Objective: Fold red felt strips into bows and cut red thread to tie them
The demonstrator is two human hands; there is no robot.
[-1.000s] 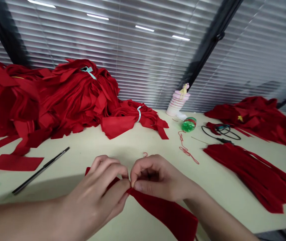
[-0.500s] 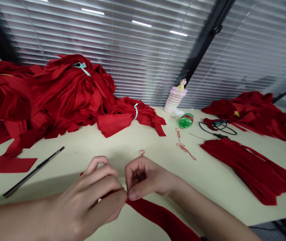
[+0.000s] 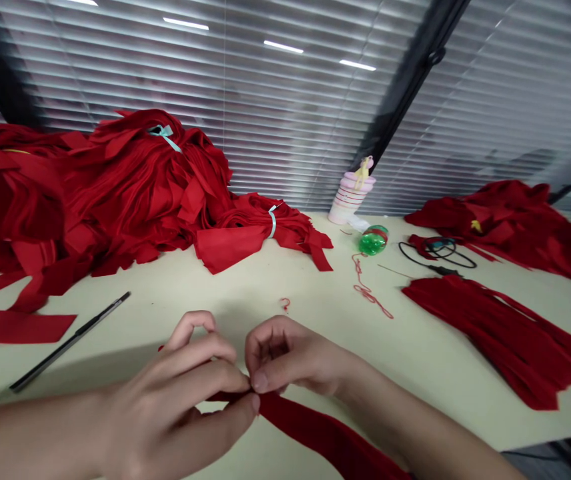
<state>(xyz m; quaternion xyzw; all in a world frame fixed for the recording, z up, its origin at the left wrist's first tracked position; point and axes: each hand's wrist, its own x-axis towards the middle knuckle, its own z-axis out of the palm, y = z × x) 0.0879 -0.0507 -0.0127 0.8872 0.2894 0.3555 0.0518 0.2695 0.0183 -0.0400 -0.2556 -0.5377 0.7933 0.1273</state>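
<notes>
A long red fabric strip (image 3: 315, 430) runs from the bottom of the view up to my fingertips. My left hand (image 3: 180, 393) pinches it between thumb and fingers, its other fingers bent and raised. Close against it, my right hand (image 3: 293, 357) is closed in a pinch at the same spot on the strip, with thumb and index finger touching the cloth. Whether something tiny sits between the right fingertips is hidden. Just beyond the hands, a short curl of red thread (image 3: 284, 305) lies on the table.
Piles of red fabric (image 3: 155, 193) fill the back left, one bundle (image 3: 270, 223) tied with pale ribbon. A black-and-grey stick (image 3: 73, 340) lies left. A green thread spool (image 3: 373, 240), a pink-white container (image 3: 350, 197), a black cable (image 3: 438, 253) and red strips (image 3: 495, 340) are at right.
My left thumb has shifted so its tip now shows beneath the right fingertips. The right hand has moved slightly left. Both hands keep hold of the strip.
</notes>
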